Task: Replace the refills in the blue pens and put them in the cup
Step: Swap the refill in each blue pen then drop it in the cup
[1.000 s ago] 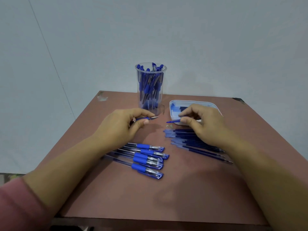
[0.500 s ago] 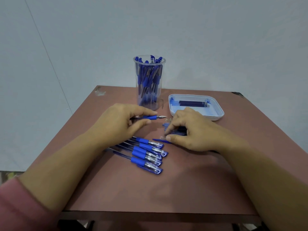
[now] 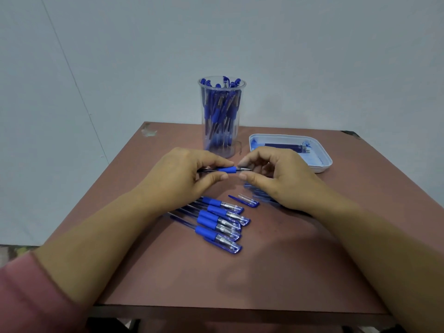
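Note:
My left hand (image 3: 182,175) grips an uncapped blue pen (image 3: 225,169) by its blue grip, held level above the table. My right hand (image 3: 276,176) pinches the pen's metal tip end between thumb and forefinger. A pen cap (image 3: 247,201) lies on the table just below the hands. Several capped blue pens (image 3: 217,223) lie side by side under my left wrist. A pile of loose refills (image 3: 260,197) is mostly hidden under my right hand. A clear cup (image 3: 222,116) full of blue pens stands behind the hands.
A white tray (image 3: 323,162) with a few refills and blue ink stains sits at the back right. The brown table (image 3: 216,280) ends close to me at its front edge. A pale wall stands behind the table.
My right hand let the cap go on the table and rose to the tip of the pen that my left hand holds. The view has tilted down slightly.

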{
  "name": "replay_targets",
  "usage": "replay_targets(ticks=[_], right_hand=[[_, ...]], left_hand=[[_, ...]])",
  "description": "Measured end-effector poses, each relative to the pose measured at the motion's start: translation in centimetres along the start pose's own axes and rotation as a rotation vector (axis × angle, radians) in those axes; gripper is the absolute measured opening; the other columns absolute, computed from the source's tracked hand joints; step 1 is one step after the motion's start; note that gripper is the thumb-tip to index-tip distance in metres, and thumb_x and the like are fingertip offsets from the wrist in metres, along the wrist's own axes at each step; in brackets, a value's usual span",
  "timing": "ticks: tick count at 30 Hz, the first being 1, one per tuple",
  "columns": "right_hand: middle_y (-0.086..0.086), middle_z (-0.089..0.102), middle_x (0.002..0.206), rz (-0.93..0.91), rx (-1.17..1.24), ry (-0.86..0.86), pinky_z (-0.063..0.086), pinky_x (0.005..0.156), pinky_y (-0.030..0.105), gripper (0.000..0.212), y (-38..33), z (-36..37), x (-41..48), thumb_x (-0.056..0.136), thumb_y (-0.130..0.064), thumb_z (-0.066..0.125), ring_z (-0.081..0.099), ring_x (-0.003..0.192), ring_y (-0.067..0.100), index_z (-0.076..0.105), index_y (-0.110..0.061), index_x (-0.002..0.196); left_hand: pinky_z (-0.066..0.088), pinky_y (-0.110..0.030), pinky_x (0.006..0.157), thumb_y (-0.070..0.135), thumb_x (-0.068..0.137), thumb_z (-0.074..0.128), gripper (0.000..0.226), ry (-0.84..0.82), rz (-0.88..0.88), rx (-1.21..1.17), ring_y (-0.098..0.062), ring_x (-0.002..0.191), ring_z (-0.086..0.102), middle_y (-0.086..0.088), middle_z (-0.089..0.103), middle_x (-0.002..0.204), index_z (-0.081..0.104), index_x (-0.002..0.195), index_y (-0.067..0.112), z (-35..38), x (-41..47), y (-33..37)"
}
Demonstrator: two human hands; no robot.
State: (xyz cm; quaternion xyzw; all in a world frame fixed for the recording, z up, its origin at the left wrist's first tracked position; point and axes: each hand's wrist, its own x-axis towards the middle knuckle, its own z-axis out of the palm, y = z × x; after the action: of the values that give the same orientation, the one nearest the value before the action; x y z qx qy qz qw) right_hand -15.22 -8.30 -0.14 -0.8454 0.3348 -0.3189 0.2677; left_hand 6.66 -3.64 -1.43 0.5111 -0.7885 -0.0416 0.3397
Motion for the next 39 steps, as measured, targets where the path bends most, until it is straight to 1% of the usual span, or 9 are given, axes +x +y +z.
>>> replay_targets(ticks=[6, 9, 12, 16, 19, 22, 26, 31, 39], right_hand=[[-0.009, 0.065, 0.069, 0.022, -0.034, 0.012, 0.042, 0.058, 0.013, 0.006, -0.16, -0.03, -0.11, 0.088, -0.035, 0.067, 0.052, 0.06, 0.0, 0.07, -0.031, 0.088], [-0.009, 0.063, 0.071, -0.003, -0.03, 0.017, 0.042, 0.06, 0.013, 0.01, 0.03, 0.13, -0.08, 0.083, -0.027, 0.074, 0.052, 0.062, 0.002, 0.068, -0.029, 0.091], [-0.01, 0.06, 0.071, 0.021, 0.002, 0.012, 0.043, 0.06, 0.013, 0.018, 0.11, 0.12, -0.1, 0.083, -0.036, 0.072, 0.051, 0.061, 0.001, 0.067, -0.029, 0.098], [-0.005, 0.067, 0.074, 0.012, -0.084, 0.012, 0.05, 0.064, 0.027, 0.008, 0.26, 0.12, 0.0, 0.088, -0.035, 0.066, 0.058, 0.066, 0.008, 0.07, -0.029, 0.09], [-0.006, 0.065, 0.077, -0.01, -0.038, 0.025, 0.05, 0.066, 0.021, 0.018, 0.14, 0.13, -0.06, 0.078, -0.031, 0.078, 0.056, 0.066, 0.006, 0.067, -0.032, 0.093], [-0.01, 0.061, 0.072, 0.011, -0.032, 0.025, 0.042, 0.059, 0.013, 0.021, -0.07, 0.11, -0.13, 0.082, -0.041, 0.071, 0.051, 0.062, 0.002, 0.069, -0.03, 0.099], [-0.01, 0.065, 0.071, -0.012, -0.083, 0.028, 0.045, 0.059, 0.018, 0.004, 0.0, 0.21, -0.03, 0.088, -0.032, 0.068, 0.056, 0.063, 0.004, 0.07, -0.031, 0.092], [-0.007, 0.067, 0.076, 0.021, -0.033, 0.025, 0.047, 0.06, 0.017, 0.014, -0.14, 0.18, -0.14, 0.087, -0.041, 0.065, 0.056, 0.064, 0.007, 0.069, -0.032, 0.096], [-0.009, 0.065, 0.076, -0.073, -0.122, 0.072, 0.046, 0.064, 0.014, 0.012, -0.05, 0.22, 0.0, 0.084, -0.02, 0.074, 0.058, 0.069, 0.006, 0.07, -0.026, 0.093]], left_hand=[[0.046, -0.022, 0.059, 0.041, 0.087, 0.068, 0.027, 0.021, 0.022, 0.054, 0.0, 0.062, 0.058, 0.021, 0.071, 0.087, 0.069, 0.114, 0.039, 0.0, -0.08, 0.25], [0.054, -0.032, 0.065, 0.049, 0.087, 0.063, 0.03, 0.013, 0.013, 0.042, -0.004, 0.073, 0.065, 0.019, 0.072, 0.093, 0.069, 0.115, 0.04, -0.02, -0.01, 0.1], [0.055, -0.034, 0.066, 0.047, 0.088, 0.063, 0.029, 0.018, 0.024, 0.051, -0.004, 0.074, 0.066, 0.019, 0.072, 0.094, 0.069, 0.115, 0.039, -0.07, -0.03, 0.15], [0.054, -0.034, 0.064, 0.049, 0.085, 0.06, 0.031, 0.027, 0.021, 0.075, -0.003, 0.071, 0.064, 0.019, 0.072, 0.092, 0.069, 0.113, 0.039, -0.07, -0.03, 0.29], [0.055, -0.036, 0.066, 0.047, 0.087, 0.063, 0.028, 0.029, 0.013, 0.063, -0.004, 0.074, 0.066, 0.019, 0.073, 0.094, 0.069, 0.113, 0.04, -0.05, -0.04, 0.18], [0.055, -0.035, 0.067, 0.051, 0.087, 0.061, 0.03, 0.027, 0.019, 0.05, -0.003, 0.076, 0.067, 0.021, 0.072, 0.096, 0.068, 0.114, 0.041, -0.05, 0.0, 0.25], [0.056, -0.035, 0.068, 0.058, 0.086, 0.052, 0.037, 0.022, 0.02, 0.054, -0.003, 0.077, 0.066, 0.021, 0.072, 0.096, 0.068, 0.115, 0.041, -0.09, 0.07, 0.29], [0.056, -0.035, 0.071, 0.052, 0.089, 0.058, 0.03, 0.039, 0.017, 0.049, -0.001, 0.083, 0.067, 0.022, 0.072, 0.098, 0.069, 0.114, 0.04, -0.1, 0.06, 0.42], [0.055, -0.038, 0.068, 0.041, 0.09, 0.064, 0.024, 0.01, -0.029, 0.048, -0.006, 0.075, 0.065, 0.017, 0.072, 0.09, 0.069, 0.113, 0.04, 0.0, 0.12, 0.24]])
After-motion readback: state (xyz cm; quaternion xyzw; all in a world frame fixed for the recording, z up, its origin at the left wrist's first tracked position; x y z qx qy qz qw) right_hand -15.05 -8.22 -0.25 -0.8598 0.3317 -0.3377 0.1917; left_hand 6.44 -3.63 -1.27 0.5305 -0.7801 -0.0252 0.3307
